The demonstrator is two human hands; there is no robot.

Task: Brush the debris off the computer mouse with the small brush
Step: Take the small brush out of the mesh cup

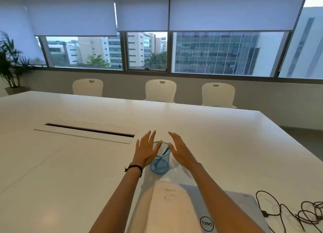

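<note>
A blue mesh cup (pixel 160 163) stands on the white table (pixel 227 145) in front of me. Inside it leans a thin dark-handled brush (pixel 161 156). My left hand (pixel 146 149) is flat and open against the cup's left side, fingers straight. My right hand (pixel 180 150) is open just to the cup's right, fingers stretched forward; I cannot tell if it touches the cup. No computer mouse shows in this view. A pale blurred shape (pixel 167 206) lies between my forearms near the bottom edge.
A silver Dell laptop (pixel 232 213), lid closed, lies at the near right. A tangled black cable (pixel 297 213) sits beside it. A long cable slot (pixel 89 130) is cut into the table at left. Three white chairs (pixel 160 90) line the far edge.
</note>
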